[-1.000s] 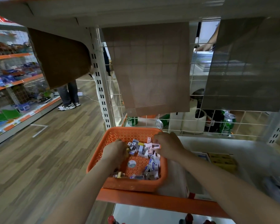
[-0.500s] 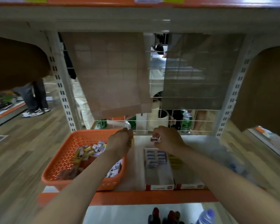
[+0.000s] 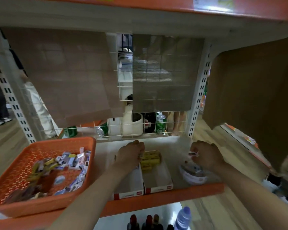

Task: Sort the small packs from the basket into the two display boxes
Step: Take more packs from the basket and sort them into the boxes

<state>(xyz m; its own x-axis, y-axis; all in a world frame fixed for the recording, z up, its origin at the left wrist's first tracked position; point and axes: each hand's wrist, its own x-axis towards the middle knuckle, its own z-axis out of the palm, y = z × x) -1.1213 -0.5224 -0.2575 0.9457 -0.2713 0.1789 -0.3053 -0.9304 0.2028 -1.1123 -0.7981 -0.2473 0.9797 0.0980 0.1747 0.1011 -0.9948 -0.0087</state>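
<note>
far left on the shelf sits the orange basket (image 3: pixel 40 163), its perforated floor partly bare and partly covered by a loose heap of small packs (image 3: pixel 68 163), blue-and-white ones toward its right side and yellowish and brown ones toward its left. just right of the basket stand the two display boxes side by side, touching, their white fronts with red marks at the orange shelf edge (image 3: pixel 156 200). the left display box (image 3: pixel 131 185) is largely hidden under the left forearm, so what lies in it cannot be told. the left hand (image 3: pixel 131 155) is curled into a loose fist above the far end of that box, fingers closed around something small that cannot be made out, knuckles close to the yellow packs next door. the right display box (image 3: pixel 158 180) holds a block of yellow packs (image 3: pixel 150 161) stacked at its far end, with its near half bare. further right, well apart from the left hand, the right hand (image 3: pixel 206 156) is pinched shut on a small pack (image 3: pixel 193 153), white with a dark and red edge, held in the air above a white round container (image 3: pixel 193 175) that rests on the shelf just beside the right box. below the shelf edge, bottle tops (image 3: pixel 148 223) and a clear water bottle (image 3: pixel 183 218) show.
</note>
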